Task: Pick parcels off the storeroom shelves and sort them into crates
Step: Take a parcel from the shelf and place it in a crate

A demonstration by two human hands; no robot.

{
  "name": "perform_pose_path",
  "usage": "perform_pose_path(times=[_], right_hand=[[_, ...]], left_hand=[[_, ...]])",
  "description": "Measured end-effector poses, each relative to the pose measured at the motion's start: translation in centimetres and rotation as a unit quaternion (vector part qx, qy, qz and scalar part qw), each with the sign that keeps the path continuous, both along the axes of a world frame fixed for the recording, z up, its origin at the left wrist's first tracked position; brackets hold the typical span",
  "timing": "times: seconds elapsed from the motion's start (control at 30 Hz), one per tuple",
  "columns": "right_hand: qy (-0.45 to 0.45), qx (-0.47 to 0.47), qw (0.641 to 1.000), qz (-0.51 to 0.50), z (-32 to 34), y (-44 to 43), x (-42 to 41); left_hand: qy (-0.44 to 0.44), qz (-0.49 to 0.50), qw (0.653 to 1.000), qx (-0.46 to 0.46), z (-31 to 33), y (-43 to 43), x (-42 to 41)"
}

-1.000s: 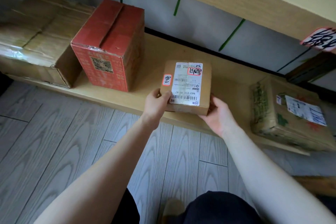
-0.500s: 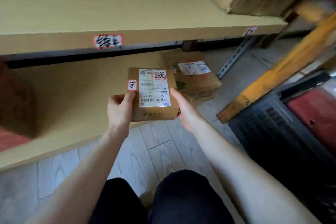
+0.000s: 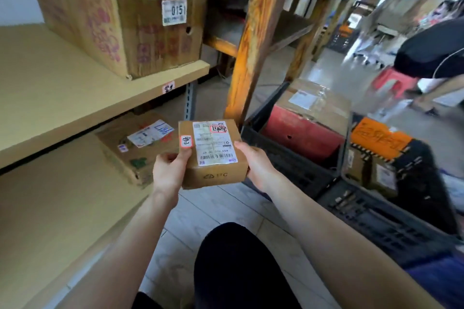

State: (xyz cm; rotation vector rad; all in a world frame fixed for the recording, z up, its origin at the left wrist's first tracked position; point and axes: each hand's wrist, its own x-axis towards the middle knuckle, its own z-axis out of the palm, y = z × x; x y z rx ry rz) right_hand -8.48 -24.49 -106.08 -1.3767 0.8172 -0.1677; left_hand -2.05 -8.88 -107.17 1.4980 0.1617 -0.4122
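While the person crouches over the pale plank floor (image 3: 216, 211), both hands carry a small brown parcel (image 3: 216, 177) in the air at the middle of the view. The left hand (image 3: 170, 170) grips its nine o'clock side, with the thumb lying on top just below a red-edged sticker (image 3: 186, 141). The right hand (image 3: 256, 165) clasps the three o'clock side, thumb on the top edge beside the white shipping label (image 3: 214, 143); the fingers under the box are hidden.

At nine o'clock from the parcel a taped carton (image 3: 133, 153) lies on the lower shelf (image 3: 50, 208). At three o'clock stand black crates (image 3: 376, 221) holding a red box (image 3: 301, 133) and an orange-labelled parcel (image 3: 379, 142). Farther off, at eleven o'clock, a large carton (image 3: 120, 15) sits on the upper shelf (image 3: 62, 88), with a wooden post (image 3: 248, 45) at twelve.
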Motion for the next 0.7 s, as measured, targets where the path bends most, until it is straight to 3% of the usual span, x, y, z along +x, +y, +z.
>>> perform_pose_path(times=[0.27,0.53,0.7], right_hand=[[-0.034,-0.037,0.992,-0.118,3.4,-5.5,-9.5],[-0.027,-0.039,0.973,-0.226,6.0,-13.9,-18.5],[-0.038,-0.046,0.956,-0.287,5.4,-23.8,-22.0]], left_hand=[[-0.051,-0.171,0.984,-0.028,3.0,-7.2,-5.5],[-0.148,-0.325,0.934,-0.011,6.7,-16.5,-12.0],[-0.241,-0.386,0.890,0.031,7.3,-27.4,-14.1]])
